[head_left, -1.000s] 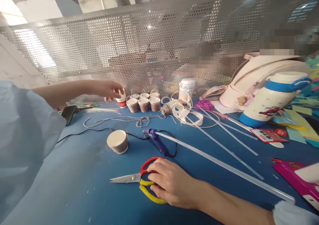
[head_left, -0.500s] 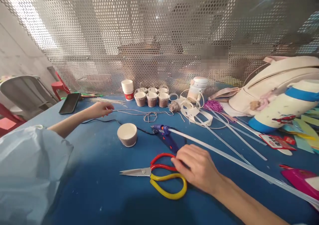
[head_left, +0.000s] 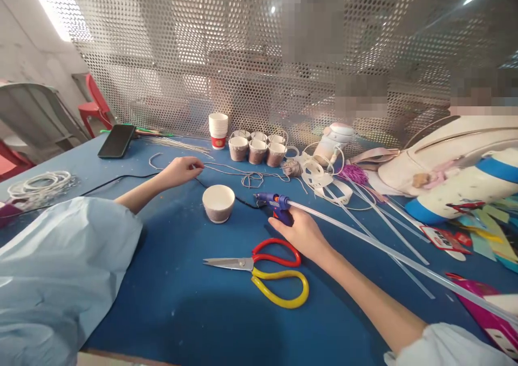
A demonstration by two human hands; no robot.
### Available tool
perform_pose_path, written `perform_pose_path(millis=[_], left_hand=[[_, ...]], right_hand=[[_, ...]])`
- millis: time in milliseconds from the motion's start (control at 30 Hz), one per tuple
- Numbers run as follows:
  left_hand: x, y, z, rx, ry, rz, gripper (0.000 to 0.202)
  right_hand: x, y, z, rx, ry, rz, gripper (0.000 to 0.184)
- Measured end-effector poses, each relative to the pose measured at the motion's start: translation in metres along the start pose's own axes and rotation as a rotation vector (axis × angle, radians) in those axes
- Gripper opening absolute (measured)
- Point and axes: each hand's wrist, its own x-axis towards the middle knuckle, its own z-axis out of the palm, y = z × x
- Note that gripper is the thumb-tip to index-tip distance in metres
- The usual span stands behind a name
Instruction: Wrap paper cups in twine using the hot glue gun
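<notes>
My right hand [head_left: 305,234] is wrapped around the handle of a blue hot glue gun [head_left: 270,200], with a long clear glue stick [head_left: 364,231] running out of its back. My left hand [head_left: 180,173] is pinched closed on a thin grey-brown twine [head_left: 220,167]; a loose end curls out to its left. Between the hands stands a cup [head_left: 218,207], white inside with a brownish wrapped outside. Closer to me lie scissors [head_left: 259,269] with one red and one yellow handle, blades pointing left.
Behind are several small handled cups [head_left: 257,153], stacked paper cups [head_left: 218,131] and a twine ball [head_left: 292,167]. A phone [head_left: 117,141] and coiled white cord [head_left: 40,185] lie left. A bottle [head_left: 461,188] and bag [head_left: 424,155] stand right. A black cable [head_left: 121,177] crosses the table.
My right hand has moved from beside the scissors up onto the glue gun's handle and closed around it. My left hand has closed on the twine. The view has shifted a little.
</notes>
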Motion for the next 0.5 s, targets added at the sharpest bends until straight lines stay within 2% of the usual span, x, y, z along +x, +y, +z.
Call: perform_pose_path(millis=[133,300,500], left_hand=[[-0.007,0.007,0.001,-0.028,-0.026,-0.015,0.030],[-0.019,0.021,0.000,-0.070,-0.040,-0.009,0.029],[-0.035,0.030,-0.005,-0.074,-0.027,0.053,0.026]], right_hand=[[0.004,0.002,0.006,-0.011,0.061,0.038,0.029],[0.005,0.014,0.006,-0.076,0.217,0.026,0.032],[0.007,0.023,0.003,-0.226,0.194,0.108,0.025]])
